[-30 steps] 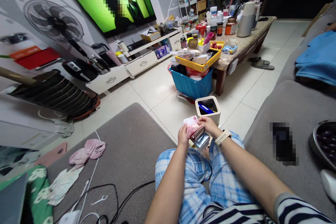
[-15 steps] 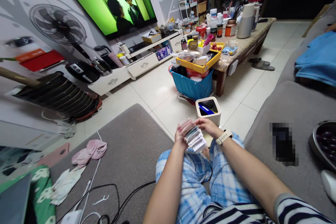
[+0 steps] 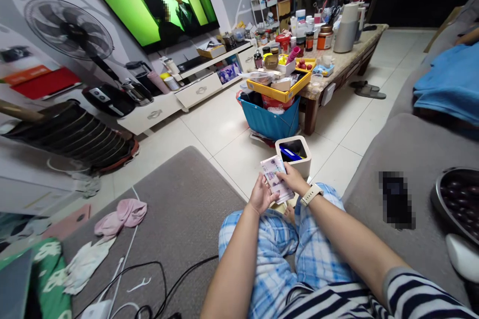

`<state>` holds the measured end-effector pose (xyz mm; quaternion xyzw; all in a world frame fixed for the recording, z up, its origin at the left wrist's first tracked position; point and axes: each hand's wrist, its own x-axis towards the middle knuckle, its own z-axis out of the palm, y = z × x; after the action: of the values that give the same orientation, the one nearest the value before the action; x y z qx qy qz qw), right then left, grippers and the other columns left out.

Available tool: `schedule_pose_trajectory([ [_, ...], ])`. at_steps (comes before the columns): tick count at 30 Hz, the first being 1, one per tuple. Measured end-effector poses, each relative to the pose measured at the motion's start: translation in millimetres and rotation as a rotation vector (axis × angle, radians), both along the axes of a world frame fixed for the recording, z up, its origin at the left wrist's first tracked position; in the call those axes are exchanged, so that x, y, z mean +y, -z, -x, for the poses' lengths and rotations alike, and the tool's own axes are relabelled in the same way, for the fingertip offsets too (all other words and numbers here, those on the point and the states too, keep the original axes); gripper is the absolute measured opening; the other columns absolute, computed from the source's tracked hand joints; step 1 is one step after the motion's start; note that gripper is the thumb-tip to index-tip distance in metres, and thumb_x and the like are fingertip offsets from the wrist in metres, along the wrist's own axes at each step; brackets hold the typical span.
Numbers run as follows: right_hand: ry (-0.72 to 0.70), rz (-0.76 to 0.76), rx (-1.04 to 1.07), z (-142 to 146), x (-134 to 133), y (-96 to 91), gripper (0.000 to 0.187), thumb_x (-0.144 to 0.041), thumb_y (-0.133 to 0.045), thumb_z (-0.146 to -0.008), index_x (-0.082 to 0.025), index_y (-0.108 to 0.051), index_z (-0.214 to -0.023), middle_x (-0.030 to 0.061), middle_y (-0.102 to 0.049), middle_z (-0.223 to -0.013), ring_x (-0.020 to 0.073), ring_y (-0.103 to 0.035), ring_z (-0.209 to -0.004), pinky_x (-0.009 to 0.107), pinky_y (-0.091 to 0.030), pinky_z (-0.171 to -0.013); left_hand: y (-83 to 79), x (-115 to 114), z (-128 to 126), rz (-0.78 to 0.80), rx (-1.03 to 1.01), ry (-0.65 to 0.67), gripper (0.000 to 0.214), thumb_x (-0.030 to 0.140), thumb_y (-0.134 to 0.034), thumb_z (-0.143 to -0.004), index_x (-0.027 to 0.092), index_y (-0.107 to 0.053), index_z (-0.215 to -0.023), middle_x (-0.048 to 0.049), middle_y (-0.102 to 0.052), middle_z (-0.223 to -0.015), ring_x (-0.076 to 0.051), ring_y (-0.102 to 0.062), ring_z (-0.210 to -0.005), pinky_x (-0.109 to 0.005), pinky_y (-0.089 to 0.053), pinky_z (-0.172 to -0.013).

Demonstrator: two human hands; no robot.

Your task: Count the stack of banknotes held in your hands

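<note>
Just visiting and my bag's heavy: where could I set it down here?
Floor tiles between the blue basket and white TV cabinet are bare; so is the grey sofa cushion beside the blurred dark object. The stone-topped table is crowded.

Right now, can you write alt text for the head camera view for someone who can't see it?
The left hand and right hand hold banknotes in front of a square white bin. A wall television glows green beyond.
</note>
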<state>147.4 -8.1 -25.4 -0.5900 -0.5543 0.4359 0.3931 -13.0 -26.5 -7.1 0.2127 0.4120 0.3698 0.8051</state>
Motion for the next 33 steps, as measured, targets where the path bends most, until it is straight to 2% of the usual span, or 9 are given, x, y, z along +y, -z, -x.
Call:
schedule_pose_trajectory([
  [3, 0.011, 0.027, 0.050, 0, 2, 1.8, 0.018, -0.031, -0.056, -0.079, -0.021, -0.053, -0.093, 0.0023, -0.062, -0.086, 0.0217, -0.058, -0.081, 0.034, -0.044, -0.075, 8.4, -1, -6, -0.062, 0.331, 0.049, 0.045, 0.052, -0.067, -0.075, 0.030, -0.059, -0.113, -0.0036, -0.066, -0.100, -0.017, -0.061, -0.076, -0.025, -0.045, -0.062],
  [5, 0.000, 0.057, 0.238, 4, 1, -0.1, 0.020, -0.028, -0.057, -0.077, -0.020, -0.054, -0.094, 0.0024, -0.062, -0.088, 0.0205, -0.058, -0.080, 0.032, -0.046, -0.073, 13.0, 0, -8, -0.095, 0.382, 0.002, 0.042, 0.048, -0.069, -0.073, 0.029, -0.061, -0.110, -0.0030, -0.067, -0.102, -0.018, -0.062, -0.083, -0.028, -0.048, -0.068],
  [9, -0.123, 0.247, 0.666, 16, -5, -10.9, 0.031, -0.022, -0.062, -0.072, -0.019, -0.057, -0.102, 0.0019, -0.066, -0.086, 0.0174, -0.061, -0.072, 0.029, -0.049, -0.067, 9.6, 4, -9, -0.111, 0.018, -0.211, 0.045, 0.043, -0.066, -0.075, 0.019, -0.061, -0.112, -0.0085, -0.069, -0.104, -0.024, -0.063, -0.099, -0.036, -0.049, -0.086],
  [12, -0.213, 0.412, 0.768, 20, -8, -17.8, 0.031, -0.017, -0.063, -0.068, -0.017, -0.061, -0.099, 0.0018, -0.067, -0.079, 0.0154, -0.060, -0.065, 0.026, -0.048, -0.062, 0.3, 2, -9, -0.146, -0.194, -0.277, 0.057, 0.041, -0.065, -0.075, 0.017, -0.055, -0.126, -0.0128, -0.068, -0.110, -0.029, -0.063, -0.104, -0.042, -0.046, -0.093],
  [16, -0.213, 0.524, 0.784, 18, -7, -19.9, 0.021, -0.013, -0.059, -0.066, -0.014, -0.063, -0.086, 0.0018, -0.065, -0.070, 0.0144, -0.058, -0.059, 0.025, -0.045, -0.058, -6.1, -4, -12, -0.222, -0.216, -0.288, 0.072, 0.030, -0.065, -0.072, 0.022, -0.042, -0.140, -0.0127, -0.068, -0.114, -0.031, -0.063, -0.106, -0.046, -0.044, -0.094],
  [20, -0.219, 0.626, 0.744, 16, -10, -22.4, 0.007, -0.015, -0.057, -0.066, -0.014, -0.058, -0.074, 0.0007, -0.059, -0.058, 0.0136, -0.054, -0.053, 0.024, -0.042, -0.053, -7.2, -5, -11, -0.253, -0.178, -0.321, 0.078, 0.018, -0.062, -0.065, 0.022, -0.043, -0.140, -0.0099, -0.071, -0.104, -0.030, -0.064, -0.103, -0.045, -0.045, -0.094],
  [27, -0.458, 0.691, 0.622, 16, -20, -33.8, 0.030, -0.021, -0.065, -0.064, -0.016, -0.057, -0.093, 0.0002, -0.064, -0.070, 0.0139, -0.059, -0.058, 0.023, -0.044, -0.053, -15.7, 1, 4, -0.225, -0.204, -0.489, 0.084, 0.012, -0.055, -0.061, 0.037, -0.042, -0.140, -0.0037, -0.069, -0.100, -0.025, -0.065, -0.100, -0.046, -0.047, -0.092],
  [29, -0.478, 0.663, 0.551, 15, -22, -35.3, 0.032, -0.027, -0.066, -0.066, -0.016, -0.055, -0.093, 0.0000, -0.063, -0.069, 0.0141, -0.058, -0.056, 0.022, -0.043, -0.049, -16.7, 2, 7, -0.229, -0.214, -0.498, 0.084, 0.011, -0.055, -0.061, 0.038, -0.042, -0.140, -0.0038, -0.069, -0.101, -0.023, -0.066, -0.096, -0.046, -0.047, -0.091],
  [33, -0.384, 0.395, 0.502, 13, -30, -40.7, 0.046, -0.028, -0.073, -0.064, -0.022, -0.045, -0.099, -0.0067, -0.056, -0.064, 0.0114, -0.054, -0.052, 0.019, -0.038, -0.046, -18.4, 4, 11, -0.215, -0.226, -0.528, 0.081, 0.014, -0.055, -0.063, 0.036, -0.042, -0.140, -0.0050, -0.069, -0.103, -0.023, -0.067, -0.093, -0.046, -0.048, -0.090],
])
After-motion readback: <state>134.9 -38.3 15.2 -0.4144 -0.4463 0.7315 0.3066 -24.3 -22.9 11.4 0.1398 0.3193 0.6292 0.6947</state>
